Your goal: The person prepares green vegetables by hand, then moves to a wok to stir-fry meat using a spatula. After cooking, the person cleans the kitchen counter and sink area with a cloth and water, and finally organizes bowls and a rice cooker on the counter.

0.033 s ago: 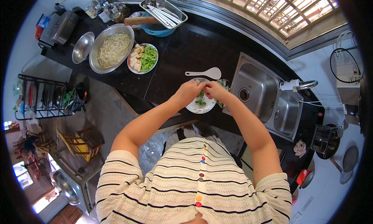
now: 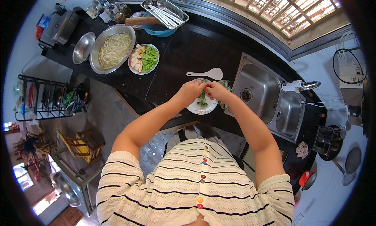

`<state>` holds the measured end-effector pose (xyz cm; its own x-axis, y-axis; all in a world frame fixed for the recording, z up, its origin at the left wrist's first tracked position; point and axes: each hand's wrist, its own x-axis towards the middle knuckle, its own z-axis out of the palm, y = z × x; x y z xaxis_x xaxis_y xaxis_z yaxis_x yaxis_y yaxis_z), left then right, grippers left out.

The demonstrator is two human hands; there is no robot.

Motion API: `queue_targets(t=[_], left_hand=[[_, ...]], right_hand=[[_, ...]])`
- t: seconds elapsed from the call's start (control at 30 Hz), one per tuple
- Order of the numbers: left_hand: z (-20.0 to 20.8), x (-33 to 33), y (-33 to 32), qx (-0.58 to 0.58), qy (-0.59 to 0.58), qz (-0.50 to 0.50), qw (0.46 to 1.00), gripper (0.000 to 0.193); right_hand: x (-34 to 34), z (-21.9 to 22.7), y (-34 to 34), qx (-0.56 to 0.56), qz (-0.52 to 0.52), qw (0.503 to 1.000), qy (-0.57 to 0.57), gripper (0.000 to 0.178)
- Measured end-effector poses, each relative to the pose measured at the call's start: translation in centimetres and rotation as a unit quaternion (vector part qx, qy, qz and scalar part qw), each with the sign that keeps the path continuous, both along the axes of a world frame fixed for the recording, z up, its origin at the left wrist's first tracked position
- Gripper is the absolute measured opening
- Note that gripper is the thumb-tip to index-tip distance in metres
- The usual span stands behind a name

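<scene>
Round white floral-rimmed plate (image 2: 211,103) nudged slightly leftward | left hand (image 2: 190,91) and right hand (image 2: 216,91) fingertips together above, cannot tell what's gripped | small green leafy pieces (image 2: 202,103) below hands

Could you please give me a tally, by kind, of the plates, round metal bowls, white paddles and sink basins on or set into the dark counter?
Plates: 2
Round metal bowls: 2
White paddle: 1
Sink basins: 2
Total: 7
</scene>
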<state>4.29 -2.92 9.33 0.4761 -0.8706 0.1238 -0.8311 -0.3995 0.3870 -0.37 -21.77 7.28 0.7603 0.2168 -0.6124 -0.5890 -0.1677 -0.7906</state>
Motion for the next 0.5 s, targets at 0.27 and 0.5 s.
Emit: queue_targets(t=[0.27, 0.5], left_hand=[[-0.4, 2.1, -0.8, 0.1, -0.007, -0.066, 0.993, 0.053], [-1.1, 0.0, -0.3, -0.027, 0.021, 0.036, 0.999, 0.017]], right_hand=[[0.4, 2.8, 0.7, -0.199, 0.162, 0.959, -0.121, 0.027], [-1.4, 1.6, 2.7, -0.417, 0.093, 0.865, -0.262, 0.038]])
